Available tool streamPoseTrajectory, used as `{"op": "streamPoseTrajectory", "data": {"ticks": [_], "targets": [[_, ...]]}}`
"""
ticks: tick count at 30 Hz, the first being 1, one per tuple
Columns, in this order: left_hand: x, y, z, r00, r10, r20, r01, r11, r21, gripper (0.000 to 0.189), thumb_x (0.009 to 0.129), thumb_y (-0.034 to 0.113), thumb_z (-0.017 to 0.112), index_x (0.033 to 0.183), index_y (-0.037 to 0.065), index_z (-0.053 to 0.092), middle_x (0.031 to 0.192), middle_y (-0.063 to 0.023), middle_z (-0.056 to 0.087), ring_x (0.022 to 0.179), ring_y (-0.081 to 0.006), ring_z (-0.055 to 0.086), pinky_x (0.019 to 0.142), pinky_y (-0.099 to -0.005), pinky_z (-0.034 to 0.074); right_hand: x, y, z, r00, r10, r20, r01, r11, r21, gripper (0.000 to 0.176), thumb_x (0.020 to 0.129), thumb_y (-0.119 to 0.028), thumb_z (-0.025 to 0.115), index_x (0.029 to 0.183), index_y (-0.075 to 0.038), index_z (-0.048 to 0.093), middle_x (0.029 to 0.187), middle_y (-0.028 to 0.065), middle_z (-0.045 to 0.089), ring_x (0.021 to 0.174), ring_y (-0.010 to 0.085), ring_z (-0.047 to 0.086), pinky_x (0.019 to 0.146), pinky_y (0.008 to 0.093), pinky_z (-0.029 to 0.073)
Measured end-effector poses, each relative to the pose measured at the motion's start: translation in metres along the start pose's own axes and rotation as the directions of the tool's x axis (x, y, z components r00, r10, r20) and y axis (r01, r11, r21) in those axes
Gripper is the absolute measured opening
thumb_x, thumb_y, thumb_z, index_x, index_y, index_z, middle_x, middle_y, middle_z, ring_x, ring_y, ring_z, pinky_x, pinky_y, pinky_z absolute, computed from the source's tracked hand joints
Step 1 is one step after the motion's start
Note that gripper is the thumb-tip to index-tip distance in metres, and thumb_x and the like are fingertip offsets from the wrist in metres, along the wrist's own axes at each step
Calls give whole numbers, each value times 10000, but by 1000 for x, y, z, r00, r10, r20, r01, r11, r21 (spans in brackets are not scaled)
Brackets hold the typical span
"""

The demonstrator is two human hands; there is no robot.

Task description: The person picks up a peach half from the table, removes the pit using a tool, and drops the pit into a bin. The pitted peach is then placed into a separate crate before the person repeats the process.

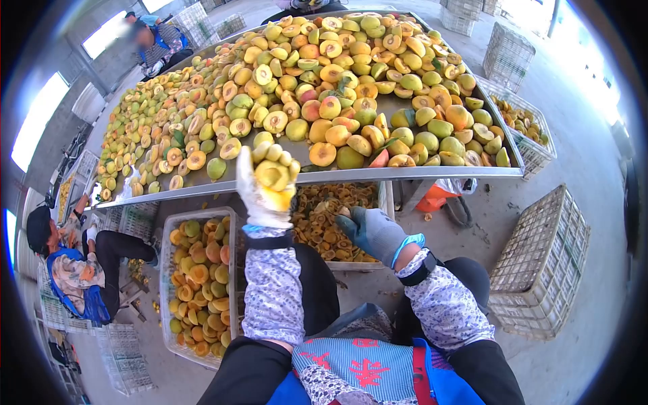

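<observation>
My left hand, in a stained white glove, is raised at the table's near edge with its fingers curled round a yellow peach half, whose cut hollow faces me. My right hand, in a grey-blue glove, is closed above a crate of peach scraps. Something small and brownish shows at its fingertips, too small to name. Beyond both hands, a metal table bears a heap of halved peaches. Left of my knees stands a white crate of peach halves.
An upturned plastic crate stands on the floor at right. Another crate with fruit sits by the table's right end. A co-worker sits at left, another person at the far side. An orange bag hangs under the table.
</observation>
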State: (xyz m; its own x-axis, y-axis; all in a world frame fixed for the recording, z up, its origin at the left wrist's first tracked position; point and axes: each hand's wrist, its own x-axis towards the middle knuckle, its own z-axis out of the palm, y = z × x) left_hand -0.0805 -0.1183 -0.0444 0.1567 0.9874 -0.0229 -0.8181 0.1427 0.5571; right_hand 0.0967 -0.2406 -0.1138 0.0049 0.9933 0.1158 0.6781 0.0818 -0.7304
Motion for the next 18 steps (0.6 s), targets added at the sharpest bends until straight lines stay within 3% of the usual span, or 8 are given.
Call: {"op": "streamPoseTrajectory", "data": {"ticks": [3,5,6,7,9,12,15,18], "targets": [[-27,60,-30,935,305,-184,-178,848,500,403,1024,419,561,1059,41,696,930,-108,732,846,-251,707,698,-363,575,1,-11,-14,992,90,90,-78,989,-128,379,988,-378,621,970,-7,696,874,258,698,828,457,676,710,528,528],[-19,109,-92,905,367,-213,-10,522,853,389,984,349,632,1115,-9,704,1003,-156,751,930,-275,725,773,-361,576,4,-15,-12,1000,28,-8,-29,998,-64,360,985,-377,626,977,-25,698,841,239,704,815,440,681,709,519,531],[-28,116,-94,823,565,-48,-7,95,995,395,960,329,660,1116,-32,701,1013,-174,750,931,-279,726,800,-363,571,5,-20,-10,1000,24,-16,-25,999,-25,359,984,-378,627,981,-26,699,839,238,703,819,438,682,712,517,532],[-36,121,-94,730,658,186,68,-341,938,405,936,308,688,1117,-54,698,1023,-192,748,933,-282,727,826,-365,565,6,-25,-8,1000,21,-21,-20,1000,11,358,983,-379,629,986,-28,700,836,236,703,822,435,683,716,515,532],[-33,109,-68,749,624,222,-38,-294,955,480,910,338,707,1179,-59,678,1090,-210,730,1027,-313,696,949,-396,517,9,-24,5,1000,3,15,-3,1000,25,354,979,-377,634,985,-30,701,840,239,702,824,433,684,714,513,533],[1,60,-31,761,362,538,-211,-646,733,515,854,453,716,1136,24,677,1206,-128,663,1223,-295,559,1075,-412,387,9,-24,5,999,-32,28,31,999,44,350,975,-377,639,991,-33,701,847,241,701,827,433,683,713,508,533],[36,25,-13,976,1,217,-154,-698,699,567,806,518,672,1165,79,679,1251,-107,617,1309,-278,472,1150,-465,266,8,-26,-3,1000,-6,2,6,999,36,347,972,-376,643,999,-35,698,842,242,699,824,434,681,710,505,532],[57,17,-9,975,-149,167,-223,-678,700,453,821,434,659,1124,97,674,1109,-139,683,1159,-314,590,1102,-464,325,7,-30,-14,1000,15,-9,-15,1000,16,339,976,-366,640,1011,-32,688,827,240,696,816,432,679,701,502,527]]}}
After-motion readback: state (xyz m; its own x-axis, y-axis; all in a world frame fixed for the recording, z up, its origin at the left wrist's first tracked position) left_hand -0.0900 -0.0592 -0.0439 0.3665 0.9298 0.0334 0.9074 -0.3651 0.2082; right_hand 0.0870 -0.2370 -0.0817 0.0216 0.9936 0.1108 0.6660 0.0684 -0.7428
